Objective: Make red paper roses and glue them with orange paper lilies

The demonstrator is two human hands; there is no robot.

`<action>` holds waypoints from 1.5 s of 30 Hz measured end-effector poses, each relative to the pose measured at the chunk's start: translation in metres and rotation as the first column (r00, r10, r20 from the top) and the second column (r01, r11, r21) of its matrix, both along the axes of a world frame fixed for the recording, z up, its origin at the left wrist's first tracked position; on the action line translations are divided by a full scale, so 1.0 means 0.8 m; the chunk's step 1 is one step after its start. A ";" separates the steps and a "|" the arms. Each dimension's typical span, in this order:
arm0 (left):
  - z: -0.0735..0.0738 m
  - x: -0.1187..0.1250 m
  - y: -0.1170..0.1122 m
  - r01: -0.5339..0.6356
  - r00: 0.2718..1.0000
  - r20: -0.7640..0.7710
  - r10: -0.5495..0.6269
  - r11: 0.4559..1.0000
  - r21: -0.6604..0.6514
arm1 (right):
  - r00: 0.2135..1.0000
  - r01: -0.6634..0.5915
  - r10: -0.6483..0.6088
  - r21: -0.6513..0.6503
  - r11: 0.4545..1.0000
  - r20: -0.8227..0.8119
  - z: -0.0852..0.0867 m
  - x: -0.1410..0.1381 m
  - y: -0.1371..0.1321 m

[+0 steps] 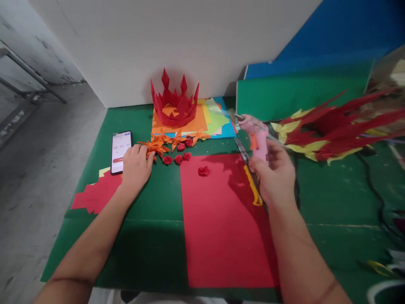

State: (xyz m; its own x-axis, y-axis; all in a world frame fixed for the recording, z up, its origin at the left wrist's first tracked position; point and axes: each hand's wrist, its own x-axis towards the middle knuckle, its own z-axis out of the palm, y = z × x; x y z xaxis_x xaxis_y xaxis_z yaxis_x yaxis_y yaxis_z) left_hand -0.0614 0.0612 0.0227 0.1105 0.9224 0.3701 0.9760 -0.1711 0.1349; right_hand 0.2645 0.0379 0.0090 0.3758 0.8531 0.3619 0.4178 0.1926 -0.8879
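Observation:
My right hand (pixel 278 173) is wrapped round a pink glue gun (pixel 258 137), held above the table with its metal nozzle pointing up and left. At the left, my left hand (pixel 136 164) has its fingertips closed on an orange paper flower (pixel 157 146) in a row of similar flowers. Several small red paper roses (pixel 178 159) lie beside that row. One more red rose (pixel 203 171) rests on a large red paper sheet (pixel 228 236). Yellow-handled scissors (pixel 253 185) lie under the glue gun, partly hidden by my right hand.
A red paper crown (pixel 175 112) stands on stacked coloured paper (pixel 218 122) by the wall. A phone with a timer (pixel 117 145) and red paper scraps (pixel 98 195) are at the left. A red and yellow paper piece (pixel 329 131) and a black cable (pixel 368 181) are at the right.

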 end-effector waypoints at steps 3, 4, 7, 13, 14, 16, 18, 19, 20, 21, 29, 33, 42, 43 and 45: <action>-0.003 0.000 -0.001 0.041 0.999 0.010 -0.040 0.999 -0.015 | 0.979 -0.020 0.005 -0.076 0.997 -0.204 0.005 -0.007 -0.003; -0.003 0.000 -0.001 0.045 0.999 0.021 -0.044 0.999 -0.011 | 0.975 -0.033 0.010 -0.097 0.995 -0.224 0.007 -0.009 -0.004; -0.005 0.001 -0.002 0.068 0.996 0.062 -0.068 0.998 0.000 | 0.969 -0.084 0.046 -0.150 0.985 -0.245 0.011 -0.014 -0.007; 0.000 0.009 -0.008 0.133 0.957 0.246 -0.157 0.985 0.113 | 0.913 -0.285 0.204 -0.193 0.939 -0.353 0.020 -0.024 -0.013; 0.002 0.013 -0.011 0.144 0.934 0.302 -0.188 0.976 0.162 | 0.893 -0.337 0.245 -0.202 0.920 -0.376 0.023 -0.027 -0.015; 0.004 0.025 -0.020 0.190 0.870 0.409 -0.275 0.953 0.236 | 0.843 -0.434 0.311 -0.215 0.875 -0.438 0.028 -0.032 -0.019; 0.002 0.040 -0.031 0.262 0.769 0.518 -0.376 0.923 0.281 | 0.795 -0.503 0.348 -0.220 0.836 -0.496 0.031 -0.037 -0.024; 0.000 0.048 -0.036 0.298 0.707 0.578 -0.407 0.913 0.279 | 0.779 -0.524 0.357 -0.223 0.822 -0.516 0.031 -0.040 -0.025; -0.003 0.056 -0.041 0.332 0.634 0.642 -0.430 0.902 0.277 | 0.767 -0.541 0.363 -0.229 0.809 -0.530 0.031 -0.041 -0.027; -0.007 0.064 -0.044 0.371 0.566 0.697 -0.441 0.891 0.262 | 0.758 -0.554 0.369 -0.233 0.799 -0.538 0.030 -0.042 -0.028; -0.021 0.089 -0.048 0.457 0.226 0.899 -0.374 0.856 0.242 | 0.779 -0.517 0.361 -0.200 0.832 -0.513 0.021 -0.040 -0.029; -0.022 0.092 -0.048 0.506 0.052 0.938 -0.343 0.819 0.271 | 0.812 -0.462 0.345 -0.155 0.873 -0.471 0.018 -0.037 -0.029; -0.035 0.079 -0.046 0.442 0.175 0.918 -0.356 0.862 0.250 | 0.950 -0.274 0.219 -0.260 0.926 -0.223 0.024 -0.053 -0.029; -0.036 0.077 -0.045 0.439 0.185 0.917 -0.354 0.865 0.245 | 0.975 -0.197 0.158 -0.288 0.937 -0.153 0.027 -0.057 -0.030; -0.037 0.076 -0.044 0.433 0.189 0.917 -0.352 0.868 0.244 | 0.994 -0.106 0.093 -0.320 0.941 -0.055 0.031 -0.062 -0.031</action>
